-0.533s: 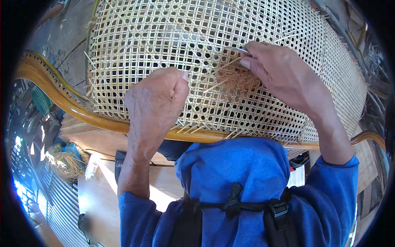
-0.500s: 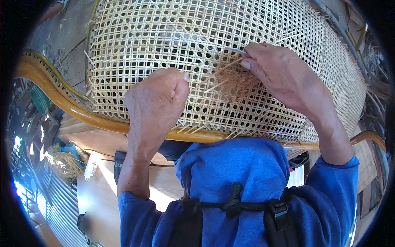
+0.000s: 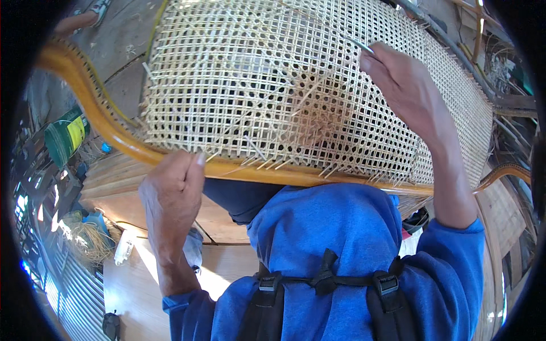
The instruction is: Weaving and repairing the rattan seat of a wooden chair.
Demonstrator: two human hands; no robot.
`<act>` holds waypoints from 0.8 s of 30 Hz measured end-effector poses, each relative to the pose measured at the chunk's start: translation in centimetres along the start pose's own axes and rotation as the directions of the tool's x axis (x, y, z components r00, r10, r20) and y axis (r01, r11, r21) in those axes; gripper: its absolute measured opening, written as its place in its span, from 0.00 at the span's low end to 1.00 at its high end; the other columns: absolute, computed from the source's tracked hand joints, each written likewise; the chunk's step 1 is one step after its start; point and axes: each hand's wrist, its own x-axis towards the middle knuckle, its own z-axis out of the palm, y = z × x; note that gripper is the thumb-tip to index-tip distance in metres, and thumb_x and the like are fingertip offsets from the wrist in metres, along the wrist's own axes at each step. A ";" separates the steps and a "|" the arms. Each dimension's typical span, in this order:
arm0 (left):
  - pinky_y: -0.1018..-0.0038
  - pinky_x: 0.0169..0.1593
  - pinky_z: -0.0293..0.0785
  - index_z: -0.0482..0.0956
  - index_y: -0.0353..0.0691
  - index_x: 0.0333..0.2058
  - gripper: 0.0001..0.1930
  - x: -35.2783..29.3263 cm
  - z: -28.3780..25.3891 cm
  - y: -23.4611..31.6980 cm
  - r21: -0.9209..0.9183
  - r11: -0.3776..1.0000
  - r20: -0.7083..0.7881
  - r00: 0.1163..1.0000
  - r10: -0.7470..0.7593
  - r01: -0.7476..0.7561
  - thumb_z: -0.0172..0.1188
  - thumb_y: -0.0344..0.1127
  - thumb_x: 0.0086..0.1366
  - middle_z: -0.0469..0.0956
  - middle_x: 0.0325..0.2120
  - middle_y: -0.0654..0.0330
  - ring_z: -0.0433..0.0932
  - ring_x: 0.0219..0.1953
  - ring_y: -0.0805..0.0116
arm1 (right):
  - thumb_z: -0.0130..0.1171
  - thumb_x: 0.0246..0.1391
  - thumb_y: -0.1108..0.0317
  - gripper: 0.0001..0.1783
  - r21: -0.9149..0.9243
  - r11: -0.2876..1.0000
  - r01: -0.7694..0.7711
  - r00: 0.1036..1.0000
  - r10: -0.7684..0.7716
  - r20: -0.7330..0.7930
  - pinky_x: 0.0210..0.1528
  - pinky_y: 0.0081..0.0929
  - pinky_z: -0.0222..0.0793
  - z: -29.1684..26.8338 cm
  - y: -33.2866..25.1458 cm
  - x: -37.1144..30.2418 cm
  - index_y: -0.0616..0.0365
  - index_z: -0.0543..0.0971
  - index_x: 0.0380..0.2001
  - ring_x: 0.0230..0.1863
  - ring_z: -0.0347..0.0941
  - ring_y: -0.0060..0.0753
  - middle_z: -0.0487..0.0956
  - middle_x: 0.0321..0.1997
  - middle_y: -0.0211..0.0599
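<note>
A sheet of open woven cane (image 3: 244, 74) spreads in front of me over a varnished wooden frame (image 3: 227, 169). My left hand (image 3: 173, 190) is a closed fist at the frame's near edge, its thumb and finger pinched on a pale cane strand (image 3: 212, 156) that runs toward the weave. Over the right part of the sheet my right hand (image 3: 395, 74) grips a thin metal tool like an awl (image 3: 358, 44), its point toward the far left. Loose cane ends (image 3: 272, 166) stick out along the near edge. A brown patch (image 3: 321, 111) marks the weave between my hands.
The frame's curved arm (image 3: 85, 108) rises at the left. Beyond it stands a green bucket (image 3: 65, 139) with a yellow label. Lower left lie a bundle of fibres (image 3: 85, 238) and a white bottle (image 3: 124, 247). Sticks and poles (image 3: 449, 48) line the far right.
My left hand has moved left and toward me, from over the weave to the frame's edge. My right hand has moved away and slightly right with the metal tool, off the brown patch.
</note>
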 end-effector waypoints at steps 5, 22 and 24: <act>0.68 0.28 0.68 0.76 0.36 0.28 0.10 -7.3 -0.8 -7.3 -0.101 0.917 -0.197 0.896 -0.398 0.385 0.55 0.37 0.62 0.75 0.20 0.56 0.73 0.22 0.62 | 0.47 0.62 0.58 0.18 0.794 0.494 -0.354 0.903 0.400 0.154 0.35 0.36 0.70 0.5 -9.8 -1.6 0.64 0.75 0.37 0.28 0.71 0.44 0.76 0.31 0.47; 0.83 0.24 0.61 0.70 0.34 0.36 0.16 -8.0 7.1 -1.4 -0.937 0.323 -0.216 0.946 -0.240 -0.132 0.56 0.44 0.64 0.66 0.22 0.65 0.63 0.20 0.80 | 0.53 0.54 0.67 0.13 0.161 0.985 0.062 0.962 -0.016 -0.272 0.54 0.34 0.68 2.9 -5.5 0.5 0.56 0.76 0.43 0.46 0.72 0.40 0.76 0.45 0.37; 0.84 0.23 0.61 0.70 0.35 0.37 0.10 -7.3 6.4 0.2 -0.954 0.270 -0.190 0.957 -0.220 -0.127 0.52 0.38 0.66 0.65 0.18 0.66 0.63 0.19 0.81 | 0.52 0.57 0.64 0.12 0.030 0.999 0.029 0.988 -0.025 -0.150 0.50 0.32 0.72 4.8 -3.0 0.3 0.54 0.76 0.43 0.46 0.73 0.40 0.76 0.45 0.37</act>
